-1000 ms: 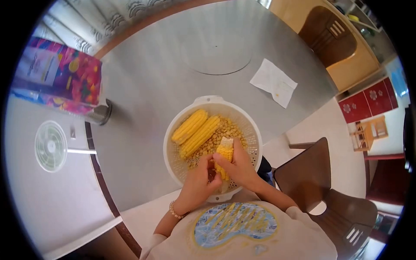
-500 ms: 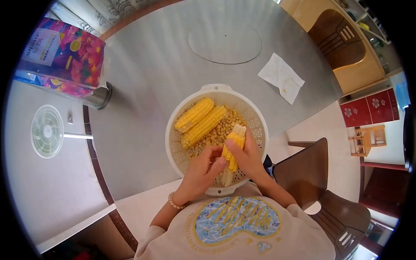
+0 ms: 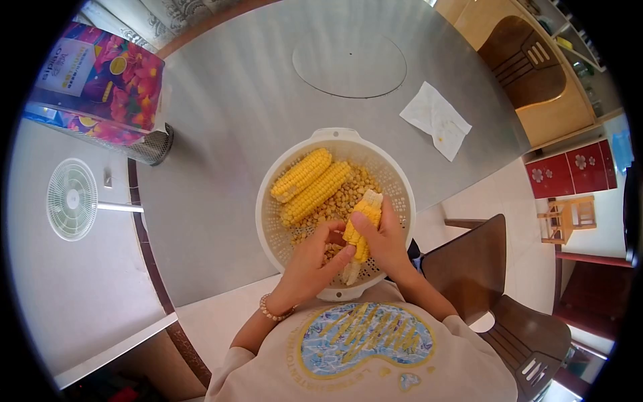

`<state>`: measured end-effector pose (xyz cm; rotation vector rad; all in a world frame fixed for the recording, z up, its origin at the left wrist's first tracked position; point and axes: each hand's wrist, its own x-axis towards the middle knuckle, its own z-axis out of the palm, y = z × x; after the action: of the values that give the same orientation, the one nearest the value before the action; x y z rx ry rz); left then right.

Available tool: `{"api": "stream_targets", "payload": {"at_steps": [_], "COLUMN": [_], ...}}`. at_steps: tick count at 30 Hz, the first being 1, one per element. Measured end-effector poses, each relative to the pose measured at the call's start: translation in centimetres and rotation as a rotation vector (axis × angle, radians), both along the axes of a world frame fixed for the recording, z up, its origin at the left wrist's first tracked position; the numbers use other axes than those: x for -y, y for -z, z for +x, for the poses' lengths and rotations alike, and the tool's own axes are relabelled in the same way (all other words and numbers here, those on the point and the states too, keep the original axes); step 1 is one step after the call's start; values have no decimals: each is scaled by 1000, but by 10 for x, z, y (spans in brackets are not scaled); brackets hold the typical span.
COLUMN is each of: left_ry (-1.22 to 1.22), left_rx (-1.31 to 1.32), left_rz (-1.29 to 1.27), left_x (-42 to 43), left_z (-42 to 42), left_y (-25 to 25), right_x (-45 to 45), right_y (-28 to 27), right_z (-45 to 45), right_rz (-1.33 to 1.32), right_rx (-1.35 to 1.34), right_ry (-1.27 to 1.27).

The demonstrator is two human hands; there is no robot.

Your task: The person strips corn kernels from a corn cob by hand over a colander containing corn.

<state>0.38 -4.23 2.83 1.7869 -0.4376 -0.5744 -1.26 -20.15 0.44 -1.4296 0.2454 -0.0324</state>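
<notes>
A partly stripped corn cob (image 3: 365,216) is tilted over the near right side of a cream plastic colander (image 3: 270,242). Bare pale patches show at both of its ends, with yellow kernels between. My right hand (image 3: 388,239) is closed around the cob, thumb along its upper side. From the left, my left hand (image 3: 313,258) grips the cob's lower part, its thumb pressed on the kernels and its fingertips partly hidden. Two whole corn cobs, an upper one (image 3: 301,175) and a lower one (image 3: 316,194), lie in the colander beside loose kernels (image 3: 345,199).
The colander sits at the near edge of a grey table (image 3: 221,147). A crumpled white tissue (image 3: 437,122) lies at the back right. A colourful package (image 3: 107,80) rests on a mesh basket (image 3: 159,145) at left. A brown chair (image 3: 469,268) stands at right.
My left thumb has moved up along the cob and away from my left fingers. The cob has shifted slightly in my right hand. The colander has stayed in place.
</notes>
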Motion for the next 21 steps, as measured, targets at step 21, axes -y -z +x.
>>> {"api": "stream_targets", "payload": {"at_steps": [21], "left_ry": [92], "left_rx": [100], "left_rz": [234], "left_x": [0], "left_z": [-1], "left_y": [5], "right_x": [-1], "right_y": [4], "right_z": [0], "right_rz": [-397], "right_rx": [-35], "right_ry": [-42]}}
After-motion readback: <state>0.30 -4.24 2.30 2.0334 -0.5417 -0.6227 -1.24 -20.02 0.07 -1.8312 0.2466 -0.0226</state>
